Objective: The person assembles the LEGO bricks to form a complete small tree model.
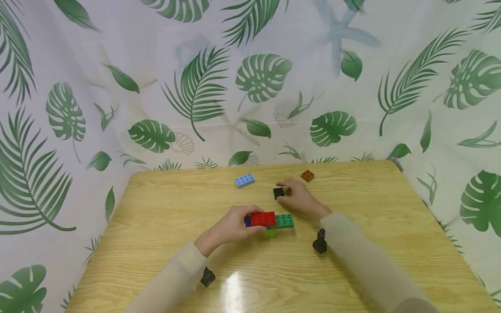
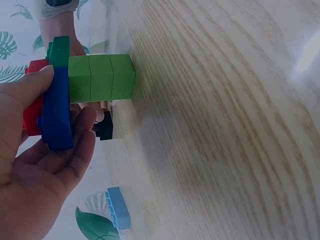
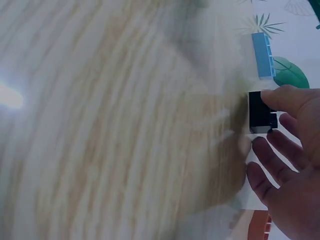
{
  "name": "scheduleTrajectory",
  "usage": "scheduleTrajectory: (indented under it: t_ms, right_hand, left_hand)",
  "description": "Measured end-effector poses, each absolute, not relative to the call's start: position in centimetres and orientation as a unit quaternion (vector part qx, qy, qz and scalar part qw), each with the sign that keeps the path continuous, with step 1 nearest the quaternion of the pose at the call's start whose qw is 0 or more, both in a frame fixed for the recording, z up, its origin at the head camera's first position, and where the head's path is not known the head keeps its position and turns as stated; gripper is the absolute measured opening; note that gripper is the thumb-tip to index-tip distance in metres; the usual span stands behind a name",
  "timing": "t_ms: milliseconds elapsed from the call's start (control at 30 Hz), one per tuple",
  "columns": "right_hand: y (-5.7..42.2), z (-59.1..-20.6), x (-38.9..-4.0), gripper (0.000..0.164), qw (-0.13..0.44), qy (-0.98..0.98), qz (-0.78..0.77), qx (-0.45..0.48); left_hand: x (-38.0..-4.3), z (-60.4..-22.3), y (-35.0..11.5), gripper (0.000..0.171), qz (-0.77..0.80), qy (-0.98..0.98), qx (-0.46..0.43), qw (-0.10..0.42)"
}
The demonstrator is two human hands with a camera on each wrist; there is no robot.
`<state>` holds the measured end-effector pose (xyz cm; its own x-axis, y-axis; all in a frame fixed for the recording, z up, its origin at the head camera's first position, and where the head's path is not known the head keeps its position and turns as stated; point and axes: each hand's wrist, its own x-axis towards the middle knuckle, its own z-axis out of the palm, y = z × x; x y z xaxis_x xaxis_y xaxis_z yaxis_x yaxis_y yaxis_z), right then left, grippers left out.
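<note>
My left hand (image 1: 236, 224) grips a built-up toy brick assembly near the middle of the table. Its top is a red brick (image 1: 263, 218), which spans a dark blue brick (image 2: 57, 107) and a green brick (image 1: 284, 221). Below them, a column of light green bricks (image 2: 102, 77) reaches down toward the tabletop. Farther back, my right hand (image 1: 299, 198) pinches a small black brick (image 3: 259, 112) between thumb and fingers, close over the wood. In the left wrist view the assembly partly hides the right hand.
A light blue brick (image 1: 244, 180) lies toward the back of the wooden table (image 1: 156, 208), left of the black one. Behind the right hand sits a reddish-brown brick (image 1: 307, 175). Leaf-printed cloth (image 1: 219, 130) hangs around the table's back and sides.
</note>
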<state>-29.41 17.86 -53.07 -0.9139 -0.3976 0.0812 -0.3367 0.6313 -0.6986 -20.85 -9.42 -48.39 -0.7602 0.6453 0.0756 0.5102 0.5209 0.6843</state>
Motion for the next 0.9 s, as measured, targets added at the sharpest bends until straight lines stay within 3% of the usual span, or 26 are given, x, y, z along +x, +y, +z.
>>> scheduleTrajectory:
  t_ms: [467, 667, 900]
  right_hand:
    - [17.1, -53.8, -29.2, 0.044, 0.025, 0.914, -0.361, -0.185]
    - [17.2, -52.5, -29.0, 0.044, 0.044, 0.905, -0.386, -0.173]
    - [17.4, -50.2, -28.4, 0.041, 0.010, 0.904, -0.377, -0.203]
  left_hand:
    - [-20.7, -48.4, -9.4, 0.042, 0.360, 0.868, 0.328, 0.095]
    - [-20.7, -48.3, -9.4, 0.042, 0.363, 0.868, 0.324, 0.102]
    - [-20.8, -48.2, -9.4, 0.041, 0.367, 0.866, 0.322, 0.108]
